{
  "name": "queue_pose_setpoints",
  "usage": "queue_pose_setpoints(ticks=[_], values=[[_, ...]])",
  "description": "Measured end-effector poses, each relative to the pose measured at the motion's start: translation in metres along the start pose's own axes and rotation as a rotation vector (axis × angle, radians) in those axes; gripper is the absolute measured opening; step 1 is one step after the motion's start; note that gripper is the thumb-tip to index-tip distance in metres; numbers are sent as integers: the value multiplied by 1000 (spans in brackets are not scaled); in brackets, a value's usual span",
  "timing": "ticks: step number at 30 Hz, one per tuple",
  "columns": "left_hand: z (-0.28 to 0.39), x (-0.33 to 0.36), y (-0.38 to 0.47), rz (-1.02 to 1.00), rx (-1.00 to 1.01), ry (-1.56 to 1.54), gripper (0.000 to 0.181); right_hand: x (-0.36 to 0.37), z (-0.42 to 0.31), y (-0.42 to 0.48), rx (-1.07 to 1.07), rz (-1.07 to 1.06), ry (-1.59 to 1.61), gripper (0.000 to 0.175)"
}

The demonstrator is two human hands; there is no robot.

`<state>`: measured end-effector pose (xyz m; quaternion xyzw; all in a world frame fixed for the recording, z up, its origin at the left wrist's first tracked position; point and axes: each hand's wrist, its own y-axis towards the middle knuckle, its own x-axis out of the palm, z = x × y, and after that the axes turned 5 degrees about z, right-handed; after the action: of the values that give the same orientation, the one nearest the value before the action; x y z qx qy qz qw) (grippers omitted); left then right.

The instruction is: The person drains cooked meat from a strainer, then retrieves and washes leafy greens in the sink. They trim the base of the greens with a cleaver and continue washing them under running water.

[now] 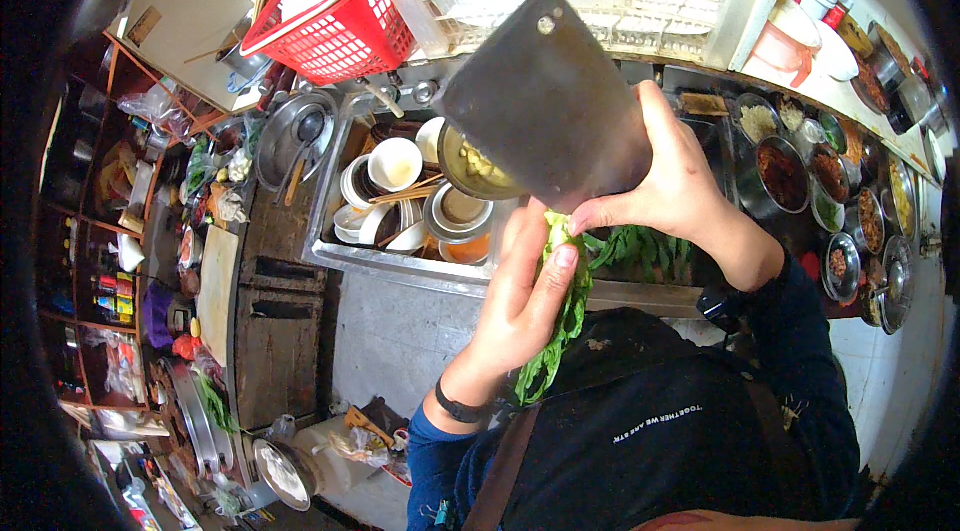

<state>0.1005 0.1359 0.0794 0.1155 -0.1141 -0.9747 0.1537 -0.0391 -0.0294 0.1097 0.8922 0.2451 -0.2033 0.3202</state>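
My left hand (517,291) grips a bunch of leafy greens (559,336), its pale stem end between thumb and fingers and its leaves hanging down. Above it, my right hand (667,178) holds a wide dark metal blade, apparently a cleaver (544,95), whose flat face fills the upper middle of the view; its handle is hidden. The lower corner of the blade is close to the stem end; whether they touch I cannot tell. Partly behind the blade is a bowl of pale yellow pieces (484,167). More dark green leaves (645,249) lie behind my right wrist.
A metal sink (405,272) holds stacked bowls (394,163) and chopsticks. Beyond it stand a red plastic basket (330,43) and a clear plastic rack (585,28). Several food containers (784,174) are at the right. At the left are a metal basin (281,129) and a wooden cabinet (281,366).
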Motion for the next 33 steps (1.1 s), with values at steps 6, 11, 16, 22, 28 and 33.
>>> queue_pose_setpoints(ticks=[6,11,16,22,28,33], values=[[-19,-10,5,1,146,266,52,4,5,2,150,-273,393,93],[-38,-27,-10,61,-284,-799,92,5,17,4,381,-258,741,93],[-44,-25,-4,191,-353,-698,48,12,30,-3,304,-67,646,37],[-48,3,32,281,-372,-642,39,24,44,-28,291,-33,459,24],[-64,21,44,220,-270,-392,39,0,53,-38,322,207,566,23],[-78,25,40,142,-233,-183,41,-48,61,-55,489,266,654,29]])
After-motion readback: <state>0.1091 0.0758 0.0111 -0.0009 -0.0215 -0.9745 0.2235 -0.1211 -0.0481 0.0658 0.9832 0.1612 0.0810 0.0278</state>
